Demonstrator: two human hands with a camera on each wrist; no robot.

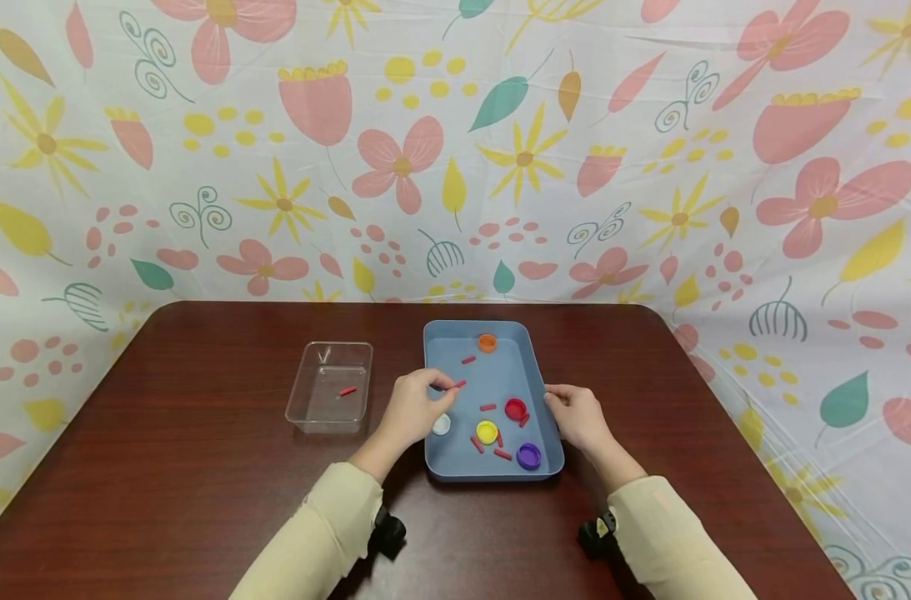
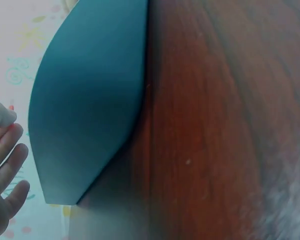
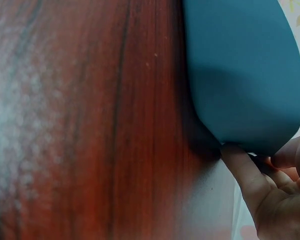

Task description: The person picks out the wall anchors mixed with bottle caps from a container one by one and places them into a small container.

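Over the left part of a blue tray [image 1: 511, 375], my left hand [image 1: 413, 407] pinches a small red stick [image 1: 459, 384] between thumb and fingertips. In the left wrist view only the stick's red tip shows, and the other fingers are spread loosely. My right hand [image 1: 581, 418] holds the tray's right side wall. The right wrist view shows its fingers [image 3: 247, 172] against the tray's outside, with the thumb by the rim. Several more red sticks [image 1: 488, 407] lie in the tray, among small round orange [image 1: 488, 342], red [image 1: 515, 408], yellow [image 1: 487, 432], purple [image 1: 528, 456] and white caps [image 1: 441, 425].
A clear plastic box [image 1: 316, 412] stands left of the tray, with one red stick [image 1: 347, 390] inside. Both containers stand on a dark brown wooden table [image 1: 200, 467]. A flower-patterned cloth [image 1: 455, 167] hangs behind the table and along its sides.
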